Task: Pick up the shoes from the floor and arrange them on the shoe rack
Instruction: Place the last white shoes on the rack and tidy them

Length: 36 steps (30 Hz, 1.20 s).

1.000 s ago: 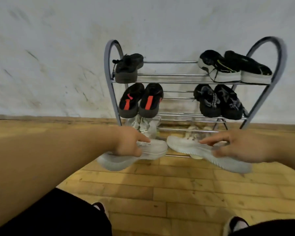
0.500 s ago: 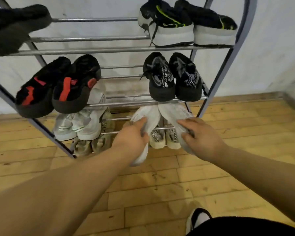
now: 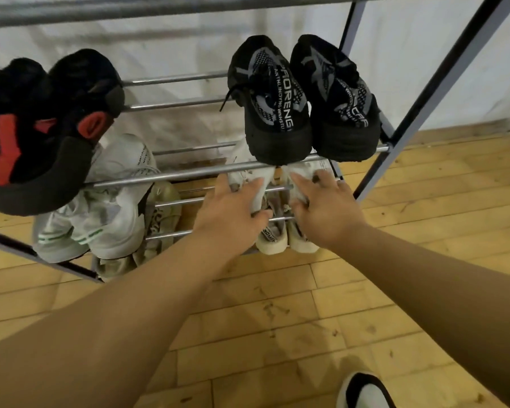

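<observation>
Both hands reach into the metal shoe rack [image 3: 189, 172] beneath the shelf holding the black lettered sneakers [image 3: 302, 98]. The left hand [image 3: 233, 213] grips a white shoe [image 3: 258, 187], thumb under and fingers over its heel end; the right hand [image 3: 326, 210] likewise clasps the other white shoe [image 3: 299, 179]. Both shoes lie side by side on the third shelf's bars, above cream sneakers [image 3: 277, 240]. White sneakers with green stripes [image 3: 100, 219] sit left, under black-and-red shoes [image 3: 42, 128].

My hands [image 3: 233, 213] [image 3: 327, 210] rest side by side on two shoes [image 3: 259, 187] [image 3: 301, 178] lying on a lower shelf of the shoe rack [image 3: 424, 95], beneath another pair [image 3: 304, 98] and right of a third [image 3: 100, 207].
</observation>
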Each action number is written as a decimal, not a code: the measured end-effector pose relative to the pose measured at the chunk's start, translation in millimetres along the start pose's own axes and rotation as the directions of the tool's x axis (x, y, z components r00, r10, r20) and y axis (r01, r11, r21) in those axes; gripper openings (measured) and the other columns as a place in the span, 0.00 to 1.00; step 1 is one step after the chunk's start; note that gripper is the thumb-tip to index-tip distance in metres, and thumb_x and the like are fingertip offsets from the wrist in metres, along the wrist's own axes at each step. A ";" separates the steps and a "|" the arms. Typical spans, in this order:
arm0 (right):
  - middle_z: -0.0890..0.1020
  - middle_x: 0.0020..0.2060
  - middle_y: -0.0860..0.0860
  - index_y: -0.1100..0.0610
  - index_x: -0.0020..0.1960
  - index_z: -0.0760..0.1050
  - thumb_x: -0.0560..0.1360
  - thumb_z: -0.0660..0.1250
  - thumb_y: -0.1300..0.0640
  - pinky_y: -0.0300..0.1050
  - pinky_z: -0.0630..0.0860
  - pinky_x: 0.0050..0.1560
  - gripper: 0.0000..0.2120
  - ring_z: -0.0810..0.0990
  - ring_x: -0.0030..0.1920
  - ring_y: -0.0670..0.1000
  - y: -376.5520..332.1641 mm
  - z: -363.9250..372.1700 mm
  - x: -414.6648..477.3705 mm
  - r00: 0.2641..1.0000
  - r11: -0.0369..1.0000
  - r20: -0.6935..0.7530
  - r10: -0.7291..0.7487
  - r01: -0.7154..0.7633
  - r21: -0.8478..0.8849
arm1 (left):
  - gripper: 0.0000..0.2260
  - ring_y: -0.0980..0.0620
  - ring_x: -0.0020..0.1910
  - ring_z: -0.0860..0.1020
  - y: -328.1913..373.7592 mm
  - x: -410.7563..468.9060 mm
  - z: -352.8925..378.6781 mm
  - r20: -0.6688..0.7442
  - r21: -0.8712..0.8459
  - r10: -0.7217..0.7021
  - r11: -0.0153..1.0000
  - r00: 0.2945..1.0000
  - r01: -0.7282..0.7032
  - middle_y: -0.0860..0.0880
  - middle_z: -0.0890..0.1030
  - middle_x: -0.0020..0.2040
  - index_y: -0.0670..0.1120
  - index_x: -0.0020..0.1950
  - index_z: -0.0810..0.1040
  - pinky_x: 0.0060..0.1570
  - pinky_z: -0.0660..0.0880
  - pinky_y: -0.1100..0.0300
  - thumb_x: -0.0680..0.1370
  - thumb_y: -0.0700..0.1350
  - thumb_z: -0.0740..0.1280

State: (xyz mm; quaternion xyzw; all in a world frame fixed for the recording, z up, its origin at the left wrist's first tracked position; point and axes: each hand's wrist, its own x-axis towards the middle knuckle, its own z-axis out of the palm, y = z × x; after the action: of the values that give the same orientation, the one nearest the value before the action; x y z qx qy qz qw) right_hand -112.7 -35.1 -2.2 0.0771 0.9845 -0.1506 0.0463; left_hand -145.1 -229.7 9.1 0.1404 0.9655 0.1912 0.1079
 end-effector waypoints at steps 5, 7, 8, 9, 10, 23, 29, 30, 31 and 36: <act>0.52 0.78 0.52 0.40 0.81 0.50 0.74 0.65 0.38 0.61 0.64 0.72 0.41 0.60 0.73 0.67 3.1 -8.7 -14.0 0.993 0.996 0.095 -0.070 0.074 -0.040 | 0.43 0.45 0.81 0.53 -23.4 -11.9 -9.1 0.193 -0.125 0.072 0.991 0.978 -0.048 0.58 0.40 0.81 0.70 0.78 0.55 0.76 0.63 0.45 0.68 0.63 0.73; 0.52 0.77 0.51 0.40 0.81 0.51 0.72 0.67 0.41 0.59 0.66 0.71 0.42 0.62 0.72 0.65 8.9 -10.0 -21.8 0.990 0.996 0.110 -0.086 0.087 -0.006 | 0.44 0.47 0.82 0.48 -30.6 -17.4 -16.2 0.295 -0.113 0.087 0.992 0.952 -0.056 0.58 0.34 0.81 0.70 0.79 0.54 0.78 0.61 0.49 0.70 0.54 0.76; 0.55 0.76 0.51 0.40 0.81 0.53 0.72 0.67 0.43 0.58 0.69 0.69 0.41 0.65 0.70 0.64 12.5 -10.1 -24.9 0.989 0.994 0.103 -0.110 0.110 0.003 | 0.44 0.49 0.82 0.48 -33.2 -19.1 -19.0 0.308 -0.110 0.108 0.991 0.945 -0.078 0.58 0.33 0.81 0.69 0.80 0.55 0.78 0.61 0.52 0.72 0.49 0.76; 0.58 0.74 0.51 0.41 0.81 0.55 0.72 0.67 0.46 0.56 0.72 0.66 0.40 0.68 0.68 0.63 16.4 -9.8 -26.5 0.987 0.990 0.085 -0.138 0.138 0.006 | 0.43 0.49 0.82 0.51 -35.1 -20.4 -20.7 0.292 -0.111 0.135 0.988 0.947 -0.107 0.58 0.36 0.81 0.67 0.80 0.56 0.77 0.61 0.55 0.73 0.46 0.76; 0.61 0.73 0.52 0.41 0.80 0.57 0.73 0.67 0.49 0.55 0.75 0.63 0.38 0.70 0.67 0.62 20.4 -8.7 -27.0 0.985 0.987 0.063 -0.159 0.158 0.017 | 0.41 0.50 0.81 0.54 -36.4 -22.0 -20.8 0.260 -0.123 0.156 0.984 0.953 -0.128 0.59 0.40 0.81 0.65 0.80 0.58 0.76 0.61 0.59 0.74 0.44 0.75; 0.68 0.77 0.54 0.49 0.79 0.66 0.80 0.65 0.58 0.59 0.74 0.68 0.27 0.68 0.74 0.60 33.4 10.4 -34.7 0.957 0.968 -0.185 -0.222 0.239 0.077 | 0.32 0.45 0.80 0.57 8.9 -13.3 28.3 -0.096 -0.246 0.047 0.967 0.994 -0.069 0.48 0.54 0.82 0.63 0.78 0.63 0.77 0.62 0.49 0.77 0.52 0.73; 0.72 0.74 0.54 0.51 0.75 0.72 0.78 0.70 0.61 0.52 0.74 0.63 0.26 0.72 0.72 0.59 33.5 10.4 -34.1 0.944 0.976 -0.289 -0.160 0.195 0.096 | 0.32 0.46 0.79 0.59 17.7 -3.6 38.4 -0.136 -0.270 0.047 0.959 0.990 -0.083 0.49 0.56 0.82 0.60 0.79 0.64 0.75 0.66 0.46 0.78 0.52 0.73; 0.73 0.73 0.54 0.51 0.75 0.72 0.78 0.70 0.60 0.53 0.74 0.63 0.26 0.71 0.72 0.59 32.5 12.1 -34.2 0.942 0.978 -0.298 -0.154 0.188 0.087 | 0.31 0.46 0.79 0.59 18.0 -2.2 39.0 -0.139 -0.258 0.052 0.962 0.989 -0.087 0.49 0.56 0.82 0.60 0.79 0.64 0.75 0.66 0.46 0.78 0.52 0.72; 0.73 0.73 0.54 0.50 0.75 0.72 0.78 0.70 0.60 0.54 0.75 0.63 0.26 0.71 0.72 0.59 31.9 13.9 -34.1 0.941 0.980 -0.305 -0.148 0.180 0.081 | 0.31 0.46 0.80 0.59 17.8 -1.3 39.1 -0.139 -0.249 0.057 0.964 0.989 -0.090 0.50 0.56 0.82 0.61 0.79 0.64 0.75 0.66 0.46 0.78 0.53 0.72; 0.67 0.77 0.53 0.47 0.78 0.66 0.80 0.68 0.56 0.59 0.72 0.68 0.28 0.63 0.77 0.60 25.9 15.1 -35.8 0.958 0.991 -0.268 -0.104 0.122 0.048 | 0.36 0.45 0.80 0.54 11.7 -1.5 37.8 -0.053 -0.195 0.118 0.973 0.992 -0.127 0.55 0.49 0.83 0.64 0.80 0.56 0.76 0.64 0.45 0.78 0.51 0.71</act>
State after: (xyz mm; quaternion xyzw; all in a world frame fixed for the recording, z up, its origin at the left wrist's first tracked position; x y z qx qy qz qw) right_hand -72.1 -20.1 -20.0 0.0416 0.9793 -0.1726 -0.0969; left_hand -131.1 -207.0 -20.2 0.1843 0.9331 0.2955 0.0897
